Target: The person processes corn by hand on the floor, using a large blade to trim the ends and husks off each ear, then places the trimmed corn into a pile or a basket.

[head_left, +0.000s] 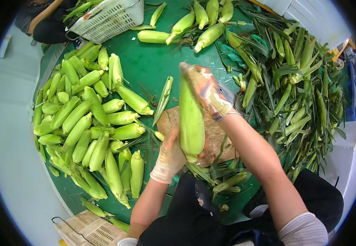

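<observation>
An ear of corn point(192, 123) in its pale green husk is held upright in front of me, its cut stem end down. My left hand point(170, 153), in a whitish glove, supports the lower part, with fingertips showing on the far side. Around the upper end closes my right hand point(207, 89), in a patterned glove; it is blurred, and the ear's tip is mostly hidden by it. Below the ear lies a brown board point(221, 140) on the green floor point(162, 66). One loose husk leaf point(163, 100) rests at the board's left edge.
To the left is a large pile of husked-in corn ears point(79, 113). A heap of stripped leaves point(298, 101) spreads on the right. Several more ears point(182, 24) lie at the back, near a white plastic crate point(113, 21) and another person's arm point(44, 17). A beige crate point(88, 229) stands lower left.
</observation>
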`<action>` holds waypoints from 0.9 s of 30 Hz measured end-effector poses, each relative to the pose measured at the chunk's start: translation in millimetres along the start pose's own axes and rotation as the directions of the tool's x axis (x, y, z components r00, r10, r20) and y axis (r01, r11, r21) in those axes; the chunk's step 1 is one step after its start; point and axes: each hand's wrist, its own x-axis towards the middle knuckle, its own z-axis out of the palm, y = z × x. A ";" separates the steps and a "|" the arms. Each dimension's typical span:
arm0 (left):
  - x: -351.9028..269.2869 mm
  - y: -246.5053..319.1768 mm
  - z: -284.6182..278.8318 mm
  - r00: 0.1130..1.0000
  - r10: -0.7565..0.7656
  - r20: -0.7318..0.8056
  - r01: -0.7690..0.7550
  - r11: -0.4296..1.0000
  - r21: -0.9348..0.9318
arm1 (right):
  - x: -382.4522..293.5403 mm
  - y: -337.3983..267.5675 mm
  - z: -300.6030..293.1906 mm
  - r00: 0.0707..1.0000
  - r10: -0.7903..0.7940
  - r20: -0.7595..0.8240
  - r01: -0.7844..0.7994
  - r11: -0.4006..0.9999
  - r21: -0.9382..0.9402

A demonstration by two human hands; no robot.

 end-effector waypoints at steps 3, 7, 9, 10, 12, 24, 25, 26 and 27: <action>6.1 1.0 -17.4 0.983 0.168 -0.069 -0.157 0.977 0.142 | -22.4 -27.9 21.0 0.979 0.051 0.199 0.031 0.922 -0.386; 20.9 6.0 -27.8 0.917 0.360 0.173 -0.342 0.932 -0.123 | -96.4 30.9 44.2 0.844 -0.497 0.201 0.457 0.472 -0.753; 27.7 3.9 -34.0 0.850 0.400 0.343 -0.372 0.917 -0.146 | -124.6 33.1 37.9 0.861 -0.400 0.313 0.485 0.465 -0.740; 27.2 3.5 -33.3 0.858 0.381 0.346 -0.357 0.925 -0.132 | -118.7 23.1 36.9 0.893 -0.340 0.295 0.436 0.494 -0.752; 5.4 7.8 -30.0 0.999 0.049 0.023 -0.050 0.996 0.078 | -70.9 30.8 36.7 0.767 -0.630 0.123 0.491 0.452 -0.745; 4.9 -19.8 -57.6 0.948 0.026 0.317 0.080 0.945 -0.317 | -38.4 37.5 13.5 0.880 0.137 0.455 -0.425 0.654 0.626; 7.6 -27.8 -66.4 0.974 0.173 0.145 -0.184 0.980 0.069 | -45.7 34.8 19.6 0.940 0.109 0.324 -0.261 0.841 0.473; 8.2 -36.9 -76.8 0.952 0.303 -0.035 -0.261 0.867 0.425 | -43.7 43.0 27.5 0.964 0.145 0.224 -0.223 0.898 0.380; 4.4 -18.6 -70.3 0.967 0.252 -0.047 -0.225 0.922 0.315 | -47.4 24.5 33.8 0.991 0.065 0.117 -0.104 0.925 0.365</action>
